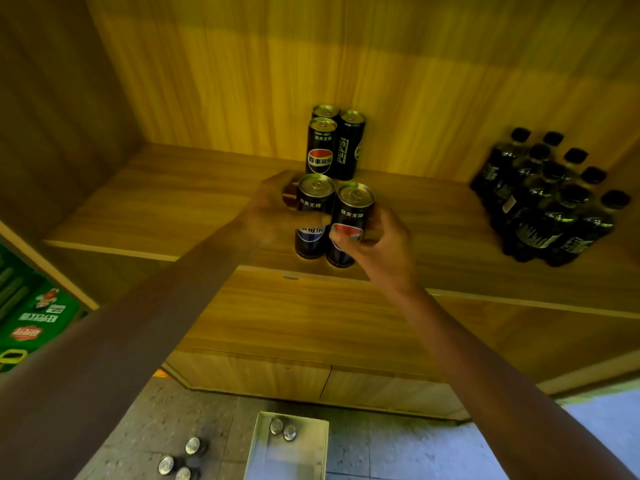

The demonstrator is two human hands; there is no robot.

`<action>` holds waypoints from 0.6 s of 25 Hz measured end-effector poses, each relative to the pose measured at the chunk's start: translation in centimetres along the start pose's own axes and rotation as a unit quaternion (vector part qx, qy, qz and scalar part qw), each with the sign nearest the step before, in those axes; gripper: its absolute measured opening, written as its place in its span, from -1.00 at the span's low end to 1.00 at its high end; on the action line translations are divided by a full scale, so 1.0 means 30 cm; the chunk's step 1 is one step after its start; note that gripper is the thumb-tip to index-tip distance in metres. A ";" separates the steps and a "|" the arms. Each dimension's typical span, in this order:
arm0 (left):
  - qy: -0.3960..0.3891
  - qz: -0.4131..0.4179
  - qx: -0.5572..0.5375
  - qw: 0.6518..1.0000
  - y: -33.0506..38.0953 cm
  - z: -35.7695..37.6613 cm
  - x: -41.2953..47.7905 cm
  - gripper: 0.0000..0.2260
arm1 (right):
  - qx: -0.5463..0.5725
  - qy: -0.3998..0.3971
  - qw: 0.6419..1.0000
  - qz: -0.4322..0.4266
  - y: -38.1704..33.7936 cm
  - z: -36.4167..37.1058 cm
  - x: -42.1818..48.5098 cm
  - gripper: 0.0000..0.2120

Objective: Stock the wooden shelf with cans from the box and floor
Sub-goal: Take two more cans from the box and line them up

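Observation:
Both arms reach up over the wooden shelf (173, 202). My left hand (273, 206) grips a black Pepsi can (313, 216) from its left side. My right hand (377, 244) holds a second black can (349, 220) right beside it; the two cans touch. Whether their bases rest on the shelf board I cannot tell. Behind them three more black cans (332, 143) stand upright against the back panel. Far below, an open box (291, 445) on the floor holds two cans (282, 429), and three loose cans (180, 460) stand on the floor to its left.
A shrink-wrapped pack of dark bottles (547, 199) takes up the shelf's right end. Green cartons (34, 313) sit past the left side panel. A lower shelf board (311, 317) and cabinet doors (311, 382) lie beneath.

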State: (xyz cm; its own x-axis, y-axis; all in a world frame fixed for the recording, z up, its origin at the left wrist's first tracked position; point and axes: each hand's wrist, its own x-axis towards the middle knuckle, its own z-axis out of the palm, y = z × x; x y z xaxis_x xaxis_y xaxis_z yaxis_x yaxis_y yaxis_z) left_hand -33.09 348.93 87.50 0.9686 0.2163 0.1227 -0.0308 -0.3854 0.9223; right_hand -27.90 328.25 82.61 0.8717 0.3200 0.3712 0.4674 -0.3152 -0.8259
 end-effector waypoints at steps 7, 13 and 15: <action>0.031 -0.007 0.063 0.998 -0.088 0.019 0.055 -0.57 | -0.007 -0.054 0.999 0.008 0.073 0.029 0.052 -0.50; 0.082 -0.046 0.094 0.991 -0.085 0.017 0.233 -0.53 | 0.008 -0.063 0.998 0.018 0.127 0.076 0.266 -0.56; 0.097 -0.046 0.099 0.989 -0.084 0.024 0.287 -0.53 | -0.008 -0.059 0.998 0.010 0.139 0.093 0.341 -0.56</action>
State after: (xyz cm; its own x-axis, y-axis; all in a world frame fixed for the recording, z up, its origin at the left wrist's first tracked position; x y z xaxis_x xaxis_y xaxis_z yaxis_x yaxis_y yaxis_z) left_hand -24.51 351.13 85.97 0.8991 0.4189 0.1267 0.1234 -0.5204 0.8450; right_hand -17.44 332.71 81.78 0.8579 0.4167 0.3006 0.4529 -0.3372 -0.8253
